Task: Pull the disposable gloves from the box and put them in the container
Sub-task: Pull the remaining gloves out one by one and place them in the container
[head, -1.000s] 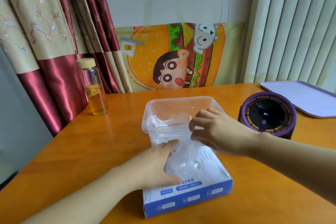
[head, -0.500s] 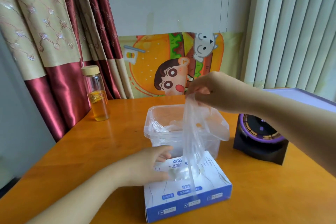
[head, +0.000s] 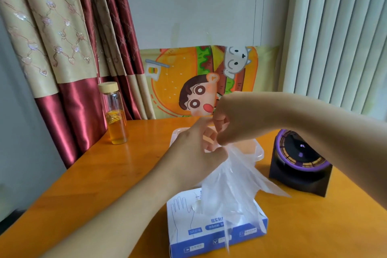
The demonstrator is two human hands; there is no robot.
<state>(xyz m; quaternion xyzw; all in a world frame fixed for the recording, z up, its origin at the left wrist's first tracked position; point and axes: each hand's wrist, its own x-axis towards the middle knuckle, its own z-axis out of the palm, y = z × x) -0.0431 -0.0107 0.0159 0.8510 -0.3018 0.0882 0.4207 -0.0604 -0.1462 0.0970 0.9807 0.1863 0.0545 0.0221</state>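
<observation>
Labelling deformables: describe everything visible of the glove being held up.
The glove is thin, clear, crinkled plastic film, hanging limp from both hands: the right hand pinches its top, and the left hand holds it just below. Its lower end trails over the blue-and-white box, in front of the clear container.

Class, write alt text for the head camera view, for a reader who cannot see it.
The right hand and left hand hold a clear disposable glove above its blue-and-white box on an orange table; a clear container stands behind the box.
</observation>
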